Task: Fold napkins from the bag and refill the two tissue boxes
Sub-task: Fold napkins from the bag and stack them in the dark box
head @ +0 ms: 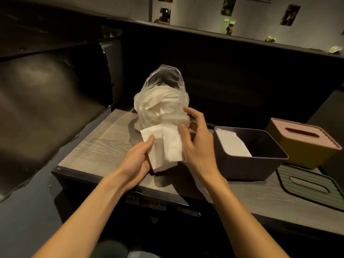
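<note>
A clear plastic bag [162, 97] full of white napkins stands upright at the back of the wooden table [96, 148]. In front of it my left hand [138, 157] pinches the left edge of a white napkin [163, 146], thumb on top. My right hand [195, 138] touches the napkin's right side with its thumb, the fingers spread and curved over it. To the right stands a dark open tissue box [260, 164] with folded napkins [233, 144] inside. A yellow tissue box [301, 155] with a pink slotted lid stands behind it.
A dark ridged lid [309, 183] with a slot lies flat on the table at the right, in front of the boxes. A dark padded bench [46, 101] fills the left. A dark partition wall rises behind the table.
</note>
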A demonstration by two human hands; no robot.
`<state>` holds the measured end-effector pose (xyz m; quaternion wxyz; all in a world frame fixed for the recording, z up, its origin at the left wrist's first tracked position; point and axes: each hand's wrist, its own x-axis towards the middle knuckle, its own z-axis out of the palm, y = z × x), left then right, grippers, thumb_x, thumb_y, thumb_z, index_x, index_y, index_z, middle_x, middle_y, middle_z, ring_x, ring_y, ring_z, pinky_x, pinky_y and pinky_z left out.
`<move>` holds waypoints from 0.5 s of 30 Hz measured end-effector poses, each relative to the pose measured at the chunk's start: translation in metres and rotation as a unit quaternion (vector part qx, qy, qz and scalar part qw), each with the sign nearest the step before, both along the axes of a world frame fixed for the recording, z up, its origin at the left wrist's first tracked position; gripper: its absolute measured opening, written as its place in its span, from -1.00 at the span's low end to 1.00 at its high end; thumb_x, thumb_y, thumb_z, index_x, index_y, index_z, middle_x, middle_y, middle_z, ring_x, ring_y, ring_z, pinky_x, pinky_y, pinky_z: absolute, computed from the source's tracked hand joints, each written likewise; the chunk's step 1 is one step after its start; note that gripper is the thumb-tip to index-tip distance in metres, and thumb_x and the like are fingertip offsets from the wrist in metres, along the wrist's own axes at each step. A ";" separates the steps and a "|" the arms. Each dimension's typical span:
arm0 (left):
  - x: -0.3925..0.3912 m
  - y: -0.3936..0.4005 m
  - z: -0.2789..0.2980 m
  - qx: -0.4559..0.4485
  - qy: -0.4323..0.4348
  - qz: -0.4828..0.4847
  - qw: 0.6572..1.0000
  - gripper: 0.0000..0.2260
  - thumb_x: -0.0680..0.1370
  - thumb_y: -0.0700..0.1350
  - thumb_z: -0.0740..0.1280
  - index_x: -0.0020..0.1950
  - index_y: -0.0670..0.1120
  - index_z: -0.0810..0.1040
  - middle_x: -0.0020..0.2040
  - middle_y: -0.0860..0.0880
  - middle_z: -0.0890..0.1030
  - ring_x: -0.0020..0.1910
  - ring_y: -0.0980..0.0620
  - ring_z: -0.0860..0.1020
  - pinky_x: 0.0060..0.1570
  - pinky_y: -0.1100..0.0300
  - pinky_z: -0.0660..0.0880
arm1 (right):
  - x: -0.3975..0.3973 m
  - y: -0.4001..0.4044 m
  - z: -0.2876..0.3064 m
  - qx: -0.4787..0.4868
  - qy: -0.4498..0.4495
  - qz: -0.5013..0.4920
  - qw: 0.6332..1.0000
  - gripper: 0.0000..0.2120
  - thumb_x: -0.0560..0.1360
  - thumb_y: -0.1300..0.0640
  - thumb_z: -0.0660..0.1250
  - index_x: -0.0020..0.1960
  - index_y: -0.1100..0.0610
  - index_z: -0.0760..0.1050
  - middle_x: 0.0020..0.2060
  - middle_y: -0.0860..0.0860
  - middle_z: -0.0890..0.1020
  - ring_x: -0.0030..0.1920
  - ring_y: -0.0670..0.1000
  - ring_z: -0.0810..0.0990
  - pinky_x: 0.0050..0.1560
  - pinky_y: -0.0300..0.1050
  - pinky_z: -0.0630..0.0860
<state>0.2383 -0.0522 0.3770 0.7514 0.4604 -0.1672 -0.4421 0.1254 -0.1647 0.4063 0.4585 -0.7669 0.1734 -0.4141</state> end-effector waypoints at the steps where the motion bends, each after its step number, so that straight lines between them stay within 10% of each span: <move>1: 0.000 0.000 -0.001 -0.007 -0.004 -0.009 1.000 -0.67 0.74 -0.01 0.10 0.35 -0.13 0.53 0.24 -0.14 0.69 0.26 -0.09 0.65 0.25 -0.05 0.52 | -0.001 0.001 -0.006 0.002 0.014 0.007 1.000 -0.63 0.71 0.11 0.27 0.43 -0.22 0.35 -0.09 -0.02 0.64 -0.14 0.14 0.64 -0.20 0.23 0.59; 6: 0.001 0.000 -0.002 -0.036 -0.048 -0.052 0.997 -0.43 0.70 0.24 -0.06 0.50 -0.05 0.45 0.40 -0.09 0.60 0.41 -0.04 0.54 0.38 -0.04 0.46 | 0.007 0.006 -0.020 -0.117 0.081 -0.030 0.989 -0.56 0.69 0.08 0.29 0.51 -0.17 0.28 -0.18 -0.09 0.63 -0.23 -0.08 0.61 -0.16 0.06 0.60; 10: -0.001 -0.003 -0.004 -0.009 -0.091 -0.032 0.995 -0.63 0.73 0.01 0.12 0.39 -0.14 0.53 0.28 -0.14 0.67 0.32 -0.06 0.61 0.27 0.09 0.58 | 0.009 0.009 -0.025 -0.204 0.130 -0.058 0.969 -0.50 0.68 0.01 0.30 0.56 -0.18 0.24 0.00 -0.13 0.65 -0.07 -0.09 0.65 0.00 -0.07 0.58; 15: 0.002 -0.003 -0.004 -0.024 -0.043 -0.008 0.999 -0.63 0.73 0.00 0.12 0.38 -0.19 0.51 0.25 -0.19 0.67 0.28 -0.10 0.63 0.28 -0.01 0.58 | -0.005 -0.001 -0.041 -0.094 0.077 -0.054 0.991 -0.54 0.65 0.01 0.36 0.51 -0.14 0.32 0.00 -0.14 0.65 -0.21 -0.14 0.61 -0.10 -0.13 0.60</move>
